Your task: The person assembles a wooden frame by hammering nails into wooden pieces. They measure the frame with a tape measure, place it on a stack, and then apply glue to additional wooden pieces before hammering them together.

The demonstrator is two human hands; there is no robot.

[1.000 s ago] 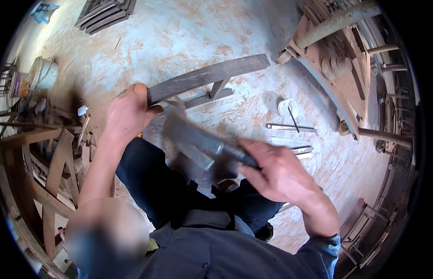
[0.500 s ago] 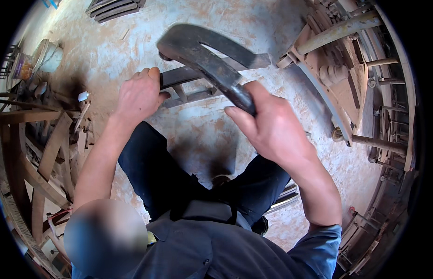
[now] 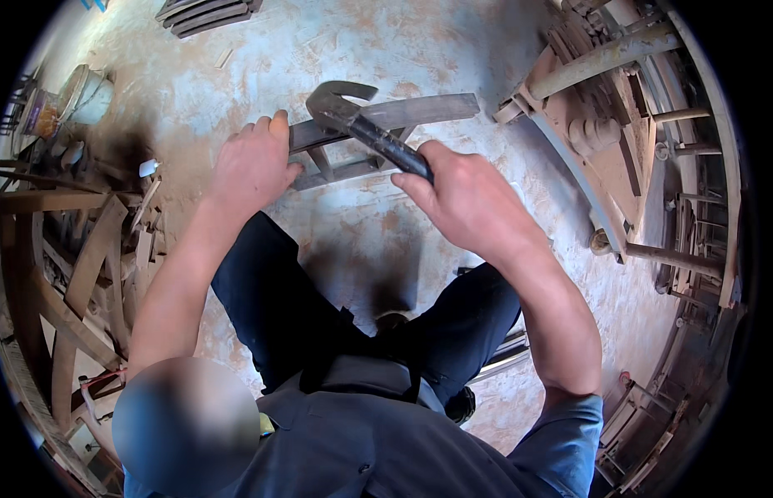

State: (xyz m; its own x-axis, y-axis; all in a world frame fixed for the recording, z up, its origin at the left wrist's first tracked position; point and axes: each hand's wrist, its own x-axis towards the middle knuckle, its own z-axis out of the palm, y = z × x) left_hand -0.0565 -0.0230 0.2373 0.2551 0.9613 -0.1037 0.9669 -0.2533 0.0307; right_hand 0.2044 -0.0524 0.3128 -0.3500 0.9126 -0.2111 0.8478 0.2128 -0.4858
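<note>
While the left hand [image 3: 252, 166] curls its fingers over the left end of a dark wooden frame [image 3: 428, 109], the right hand [image 3: 469, 195] grasps a claw hammer [image 3: 382, 141] by its black handle, fingers closed around the grip and thumb lying along it. The frame is just beyond the person's spread knees, near the centre: a longer upper rail and a shorter lower one, joined by short crosspieces. The hammer slants up and leftward from the fist, its curved metal head crossing over the upper rail, just right of the left hand; whether metal touches wood cannot be told. Dark trousers [image 3: 270, 307] cover the legs below. Around them spreads a mottled, dusty floor [image 3: 353, 236]. At top left lies a stack of dark wooden pieces [image 3: 208, 17], with a pale bucket [image 3: 92, 100] lower down at the far left and crossed timber boards [image 3: 92, 257] below it. At upper right, a thick round pole [image 3: 606, 60] slopes over a wooden structure.
</note>
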